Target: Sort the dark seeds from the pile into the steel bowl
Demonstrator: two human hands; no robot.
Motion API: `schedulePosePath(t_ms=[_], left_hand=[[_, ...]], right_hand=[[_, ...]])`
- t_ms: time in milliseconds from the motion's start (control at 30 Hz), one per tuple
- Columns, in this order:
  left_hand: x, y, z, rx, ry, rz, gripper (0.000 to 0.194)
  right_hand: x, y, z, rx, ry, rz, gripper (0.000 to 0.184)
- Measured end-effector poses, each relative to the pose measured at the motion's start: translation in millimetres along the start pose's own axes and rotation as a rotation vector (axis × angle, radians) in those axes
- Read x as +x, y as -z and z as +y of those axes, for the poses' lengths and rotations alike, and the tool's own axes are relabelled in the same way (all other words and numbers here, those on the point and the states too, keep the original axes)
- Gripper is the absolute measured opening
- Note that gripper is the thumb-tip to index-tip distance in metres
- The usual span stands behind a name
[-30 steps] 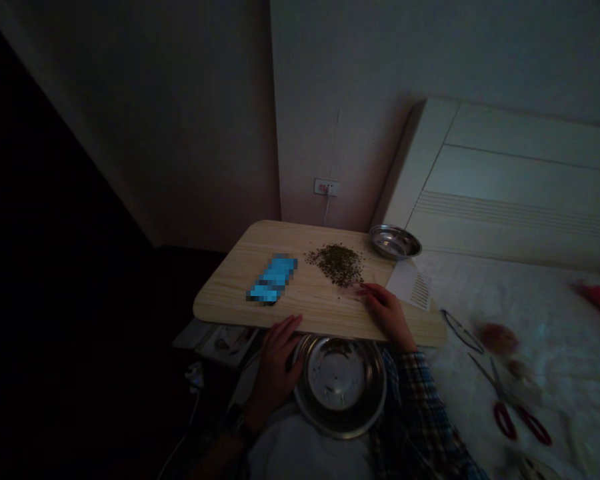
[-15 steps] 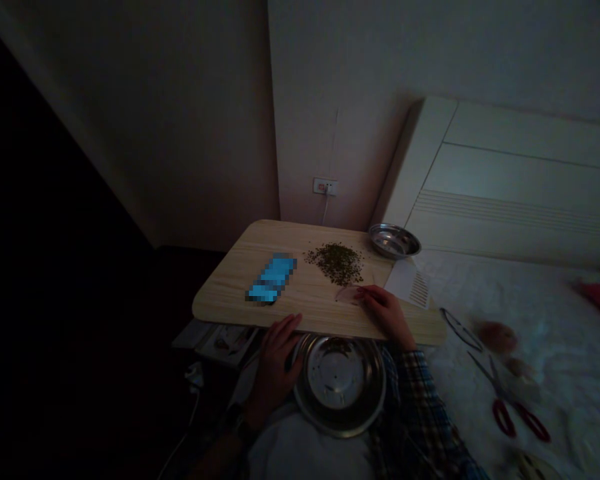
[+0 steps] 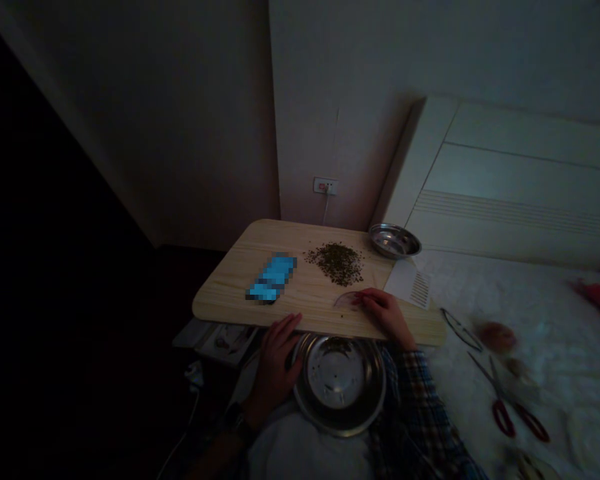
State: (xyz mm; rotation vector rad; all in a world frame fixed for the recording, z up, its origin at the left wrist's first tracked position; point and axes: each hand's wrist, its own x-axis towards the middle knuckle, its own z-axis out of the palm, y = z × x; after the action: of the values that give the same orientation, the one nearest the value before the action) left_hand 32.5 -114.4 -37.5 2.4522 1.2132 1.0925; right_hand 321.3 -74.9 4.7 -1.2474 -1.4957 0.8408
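My right hand (image 3: 384, 312) pinches a thin, clear, curved piece of plastic (image 3: 346, 299) just above the wooden table top; its exact kind is unclear in the dim light. Beyond it lies a loose pile of small greenish-brown grains (image 3: 338, 263). A single dark grain (image 3: 342, 316) sits apart, close to the front edge. My left hand (image 3: 280, 357) rests with fingers stretched out at that edge, by the rim of a steel basin (image 3: 379, 400). The basin stands under the edge at my lap, with a few dark specks inside.
On the small table (image 3: 225, 287) are a blurred-out phone (image 3: 274, 277), a shiny steel bowl (image 3: 395, 241) and a white slotted plastic piece (image 3: 409, 283). Scissors (image 3: 504, 393) with red handles lie on the bed at right. A wall socket (image 3: 326, 186) holds a plug.
The clear piece has tilted up on edge in my right hand. A lone dark grain now lies nearer the table's front edge. My left hand stays in place.
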Motion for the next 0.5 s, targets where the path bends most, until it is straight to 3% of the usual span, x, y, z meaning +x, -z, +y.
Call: schedulePosePath(t_ms=[500], left_hand=[[0.8,1.7,1.2,-0.019,0.003,-0.007,0.023]], right_hand=[[-1.7,-1.9,-7.8,-0.025,-0.025,-0.022,0.024]])
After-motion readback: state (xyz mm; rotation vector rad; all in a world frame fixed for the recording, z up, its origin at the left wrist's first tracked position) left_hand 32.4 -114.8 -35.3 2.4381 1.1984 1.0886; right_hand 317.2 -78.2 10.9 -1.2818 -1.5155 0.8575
